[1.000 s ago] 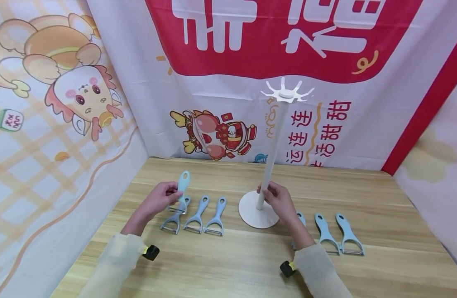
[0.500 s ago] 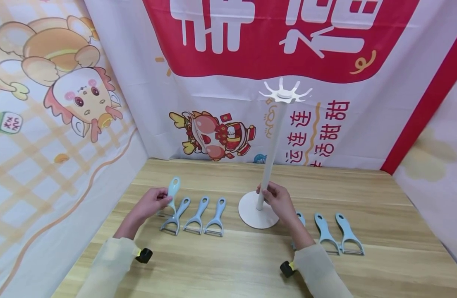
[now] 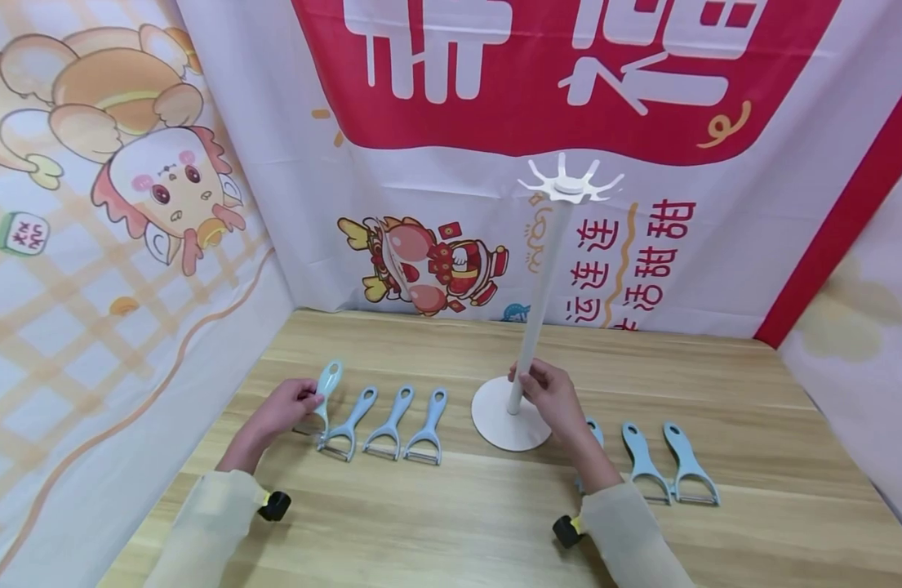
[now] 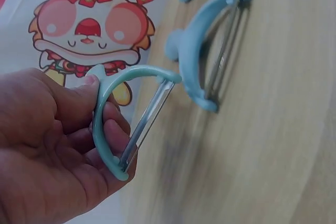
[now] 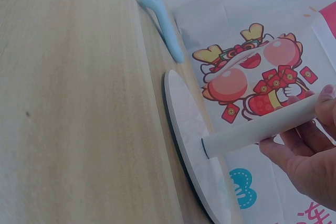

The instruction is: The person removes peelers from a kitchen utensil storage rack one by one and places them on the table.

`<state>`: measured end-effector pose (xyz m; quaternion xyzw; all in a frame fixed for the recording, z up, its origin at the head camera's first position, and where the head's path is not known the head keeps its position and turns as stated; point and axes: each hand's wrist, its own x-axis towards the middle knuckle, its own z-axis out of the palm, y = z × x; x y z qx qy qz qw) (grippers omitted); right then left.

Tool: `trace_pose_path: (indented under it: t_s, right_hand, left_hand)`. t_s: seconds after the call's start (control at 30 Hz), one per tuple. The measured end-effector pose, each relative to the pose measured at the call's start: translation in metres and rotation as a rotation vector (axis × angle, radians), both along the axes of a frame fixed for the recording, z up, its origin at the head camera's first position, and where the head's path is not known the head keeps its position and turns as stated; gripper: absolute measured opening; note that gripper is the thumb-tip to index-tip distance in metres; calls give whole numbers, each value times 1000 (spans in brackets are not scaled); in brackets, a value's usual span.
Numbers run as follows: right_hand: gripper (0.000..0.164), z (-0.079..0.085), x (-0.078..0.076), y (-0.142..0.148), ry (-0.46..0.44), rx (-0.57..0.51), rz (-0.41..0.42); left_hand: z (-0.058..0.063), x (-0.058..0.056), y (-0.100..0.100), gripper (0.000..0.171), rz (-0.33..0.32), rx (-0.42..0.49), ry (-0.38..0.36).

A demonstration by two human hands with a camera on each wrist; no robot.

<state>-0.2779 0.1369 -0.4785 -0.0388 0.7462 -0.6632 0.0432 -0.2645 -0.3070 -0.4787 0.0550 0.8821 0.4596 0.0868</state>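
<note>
My left hand [image 3: 285, 406] pinches a pale teal Y-shaped peeler [image 3: 330, 380] by its handle, hole end up and blade end low. In the left wrist view, its metal blade [image 4: 147, 123] hangs beside a blue peeler [image 4: 193, 45]; whether it touches the table cannot be told. Three blue peelers lie in a row: left [image 3: 358, 408], middle [image 3: 395, 415] and right [image 3: 432, 419]. My right hand [image 3: 553, 396] grips the white pole [image 3: 542, 290] of an upright stand just above its round base [image 3: 490, 416]. White hooks [image 3: 568, 189] spread from the stand's top.
Right of the stand lie teal peelers: one partly hidden by my right forearm [image 3: 594, 433], one in the middle [image 3: 637, 447] and one outermost [image 3: 682, 449]. Printed cloth walls [image 3: 421, 188] rise behind and beside the wooden table [image 3: 421, 531].
My left hand has moved left and down with the teal peeler, from over the leftmost blue peeler to the left of it. My right hand still grips the pole.
</note>
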Motion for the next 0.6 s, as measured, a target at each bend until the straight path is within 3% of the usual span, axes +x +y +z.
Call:
trace_pose_path:
  t_s: [0.23, 0.6]
  right_hand:
    - [20, 2, 1, 0, -2, -2, 3]
    - [21, -1, 0, 0, 7, 4, 6]
  left_hand:
    - [-7, 3, -5, 21, 15, -30, -3]
    - [-19, 2, -8, 26, 27, -254, 97]
